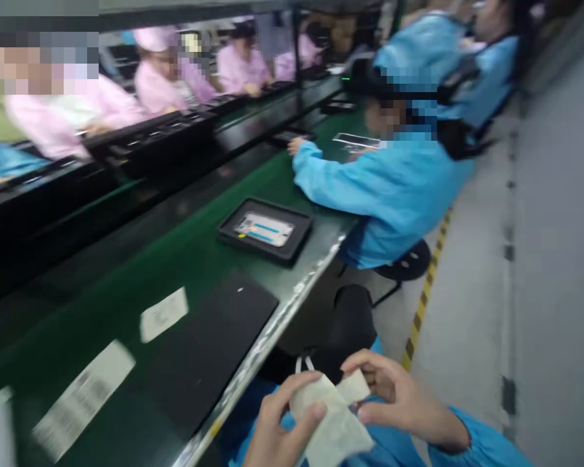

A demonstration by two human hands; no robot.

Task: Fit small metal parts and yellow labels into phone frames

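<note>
Over my lap, my left hand (292, 415) pinches a pale cream piece of paper (343, 431) between thumb and fingers. The paper looks folded or made of two overlapping pieces; I cannot tell which. At its upper right corner is my right hand (394, 395), with curled fingers closed on the smaller pale flap. Two thin white strips stick up just behind my left fingers. To the left, on the bench, lies a flat black mat (224, 344) at the edge.
Two printed paper labels, a small one (164, 314) and a longer one (85, 399), lie on the green bench. Farther along sits a black tray (224, 227) holding a phone-like part (265, 228). A co-worker's blue sleeve (335, 178) reaches over the bench. A stool (409, 259) stands by the aisle.
</note>
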